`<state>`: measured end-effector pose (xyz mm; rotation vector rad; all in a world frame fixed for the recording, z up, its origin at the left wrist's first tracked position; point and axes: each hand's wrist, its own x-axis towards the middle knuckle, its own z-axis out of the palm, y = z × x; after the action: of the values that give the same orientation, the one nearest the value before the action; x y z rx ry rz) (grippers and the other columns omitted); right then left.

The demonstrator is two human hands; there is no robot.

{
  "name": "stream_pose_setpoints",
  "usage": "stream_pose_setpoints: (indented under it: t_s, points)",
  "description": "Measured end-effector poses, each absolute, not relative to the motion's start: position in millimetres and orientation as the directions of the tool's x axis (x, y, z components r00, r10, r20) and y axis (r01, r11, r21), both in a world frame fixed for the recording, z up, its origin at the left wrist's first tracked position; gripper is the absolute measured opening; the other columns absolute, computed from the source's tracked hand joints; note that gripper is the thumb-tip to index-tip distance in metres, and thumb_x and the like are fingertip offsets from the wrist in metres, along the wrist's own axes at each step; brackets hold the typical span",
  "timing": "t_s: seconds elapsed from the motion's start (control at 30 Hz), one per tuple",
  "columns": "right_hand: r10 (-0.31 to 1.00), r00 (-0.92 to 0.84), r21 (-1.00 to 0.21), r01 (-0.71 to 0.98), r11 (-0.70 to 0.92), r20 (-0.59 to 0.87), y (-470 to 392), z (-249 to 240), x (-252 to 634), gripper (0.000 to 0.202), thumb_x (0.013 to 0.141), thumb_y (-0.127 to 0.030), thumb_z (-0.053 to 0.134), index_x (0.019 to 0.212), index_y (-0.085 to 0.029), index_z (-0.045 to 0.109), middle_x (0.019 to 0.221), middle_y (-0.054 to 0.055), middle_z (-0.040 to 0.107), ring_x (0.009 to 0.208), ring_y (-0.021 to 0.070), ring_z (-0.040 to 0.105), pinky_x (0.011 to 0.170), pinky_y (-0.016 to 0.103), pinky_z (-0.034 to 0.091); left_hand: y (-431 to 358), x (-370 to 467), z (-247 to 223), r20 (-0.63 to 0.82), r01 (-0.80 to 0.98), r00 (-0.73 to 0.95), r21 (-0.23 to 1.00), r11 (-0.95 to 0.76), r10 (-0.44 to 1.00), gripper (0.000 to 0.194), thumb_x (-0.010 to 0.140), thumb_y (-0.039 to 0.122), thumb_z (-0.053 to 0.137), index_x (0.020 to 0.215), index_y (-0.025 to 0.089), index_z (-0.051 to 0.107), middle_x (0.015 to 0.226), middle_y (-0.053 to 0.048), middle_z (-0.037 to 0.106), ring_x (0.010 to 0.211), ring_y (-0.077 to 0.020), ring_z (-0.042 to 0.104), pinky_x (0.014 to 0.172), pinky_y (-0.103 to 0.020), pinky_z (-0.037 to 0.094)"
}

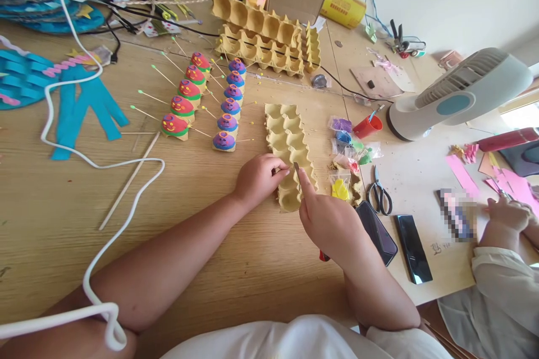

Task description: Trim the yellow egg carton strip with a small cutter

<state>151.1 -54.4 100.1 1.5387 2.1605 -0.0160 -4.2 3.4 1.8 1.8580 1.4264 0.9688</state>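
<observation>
A two-row piece of yellowish egg carton (pixel 290 140) lies on the wooden table in front of me. My left hand (pixel 261 178) rests at its left edge, fingers bent and pinched on the carton's side. My right hand (pixel 326 219) is closed round a cutter with a red end showing under the palm; its blade (pixel 296 167) touches the middle of the carton, and the index finger lies along it. Beyond stand two rows of painted carton figures, one red and green (pixel 182 105), one purple and blue (pixel 227 122), with thin sticks poking out.
Larger egg cartons (pixel 261 47) lie at the back. To the right are clay bags (pixel 340 188), a red cup (pixel 368 124), scissors (pixel 379 193), two phones (pixel 413 248) and a fan (pixel 455 95). A white cable (pixel 126 164) crosses the left side. Another person's hands (pixel 507 216) work at far right.
</observation>
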Motion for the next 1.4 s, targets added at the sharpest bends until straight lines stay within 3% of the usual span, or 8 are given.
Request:
stream_pose_setpoints:
  t_s: [0.33,0.6,1.03,1.4]
  points:
    - [0.889,-0.254,0.273,0.888,0.370,-0.381,-53,99,148,0.064,0.098,-0.024,0.031,0.159,-0.008,0.017,0.063,0.004,0.068,0.054,0.0182,0.065,0.042,0.027,0.026,4,-4,1,0.175,0.542,0.153,0.808,-0.231,0.973,0.011,0.087,0.030,0.065,0.083,0.022,0.073,0.089,-0.002,0.072,0.081,-0.0174,0.064,0.068,-0.029,0.045]
    - [0.888,-0.245,0.288,0.883,0.370,-0.390,-53,95,148,0.065,0.100,-0.025,0.027,0.160,-0.010,0.007,0.068,0.007,0.070,0.055,0.0189,0.064,0.044,0.027,0.033,4,-4,0,0.171,0.552,0.162,0.801,-0.233,0.972,0.011,0.086,0.030,0.065,0.081,0.023,0.072,0.088,-0.002,0.072,0.079,-0.0174,0.064,0.065,-0.028,0.043]
    - [0.881,-0.241,0.289,0.881,0.374,-0.407,-52,102,148,0.064,0.099,-0.025,0.031,0.159,-0.008,0.014,0.065,0.006,0.069,0.055,0.0183,0.066,0.044,0.026,0.033,3,-3,2,0.172,0.551,0.169,0.800,-0.238,0.971,0.012,0.088,0.029,0.063,0.081,0.022,0.071,0.088,-0.002,0.071,0.080,-0.0172,0.063,0.065,-0.028,0.042]
    - [0.877,-0.234,0.113,0.945,0.306,-0.419,-34,94,148,0.067,0.098,-0.027,0.029,0.160,-0.012,0.010,0.082,0.007,0.075,0.072,0.0218,0.069,0.053,0.029,0.038,3,-3,1,0.183,0.573,0.170,0.781,-0.248,0.968,0.014,0.087,0.030,0.064,0.079,0.021,0.070,0.082,-0.001,0.068,0.075,-0.0163,0.060,0.062,-0.027,0.039]
